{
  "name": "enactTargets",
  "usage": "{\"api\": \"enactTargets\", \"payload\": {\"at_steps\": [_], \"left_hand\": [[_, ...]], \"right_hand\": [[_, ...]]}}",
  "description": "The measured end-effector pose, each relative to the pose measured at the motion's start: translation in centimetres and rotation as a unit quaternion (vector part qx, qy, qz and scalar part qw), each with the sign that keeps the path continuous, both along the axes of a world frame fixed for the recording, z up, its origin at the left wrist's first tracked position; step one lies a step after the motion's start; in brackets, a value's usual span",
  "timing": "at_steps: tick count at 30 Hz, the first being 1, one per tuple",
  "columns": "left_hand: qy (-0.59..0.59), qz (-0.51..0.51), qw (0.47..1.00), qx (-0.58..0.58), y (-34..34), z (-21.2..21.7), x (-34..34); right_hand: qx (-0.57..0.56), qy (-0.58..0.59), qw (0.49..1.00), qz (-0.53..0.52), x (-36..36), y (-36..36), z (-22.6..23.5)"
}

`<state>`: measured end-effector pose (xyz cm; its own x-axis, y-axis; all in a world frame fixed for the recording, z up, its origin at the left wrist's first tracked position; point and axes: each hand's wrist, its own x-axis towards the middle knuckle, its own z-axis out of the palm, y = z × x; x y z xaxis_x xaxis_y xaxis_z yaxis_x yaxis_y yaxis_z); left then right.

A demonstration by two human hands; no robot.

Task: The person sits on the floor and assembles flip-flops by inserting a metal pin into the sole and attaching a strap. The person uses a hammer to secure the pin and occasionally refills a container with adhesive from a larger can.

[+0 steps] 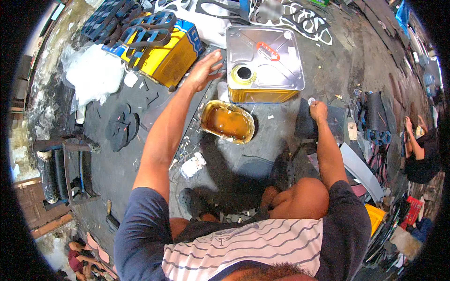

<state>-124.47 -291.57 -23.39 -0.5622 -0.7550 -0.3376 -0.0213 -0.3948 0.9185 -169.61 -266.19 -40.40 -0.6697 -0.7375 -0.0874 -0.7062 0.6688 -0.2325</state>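
Note:
My left hand [205, 71] is raised with its fingers apart and holds nothing. It is between a yellow and blue box [176, 58] and a large square metal tin [267, 37]. The tin has a silver top, yellow sides and a round uncovered spout with yellowish residue around it. On the right, my right hand [318, 111] is closed, with a small white round cap [311, 100] at its fingertips. Beneath that hand is a dark flat sheet [307, 122]. In front of the tin sits a cut-open tub [253, 125] holding amber, glue-like liquid, its rim crusted.
Strap sandals [147, 37] are piled on the yellow box, beside white plastic bags [93, 75]. Dark sole pieces [123, 126] lie at left, near a metal stand [77, 164]. White cut-out sheets [304, 21] lie behind the tin. Other people [422, 150] sit at far right and lower left.

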Motion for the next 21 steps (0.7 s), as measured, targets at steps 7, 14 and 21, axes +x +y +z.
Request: {"api": "enactTargets", "payload": {"at_steps": [7, 14, 21], "left_hand": [[-0.036, -0.052, 0.998, -0.017, -3.8, 1.0, -5.8], [-0.018, -0.067, 0.997, -0.038, -3.6, 0.9, -6.0], [0.031, -0.026, 0.998, -0.037, -3.2, 0.8, -3.9]], "right_hand": [[-0.203, -0.475, 0.854, -0.068, 3.0, -7.9, 0.5], [-0.24, -0.644, 0.703, -0.185, 6.9, -11.5, 0.4], [-0.237, -0.703, 0.647, -0.173, 9.4, -12.7, -0.1]]}}
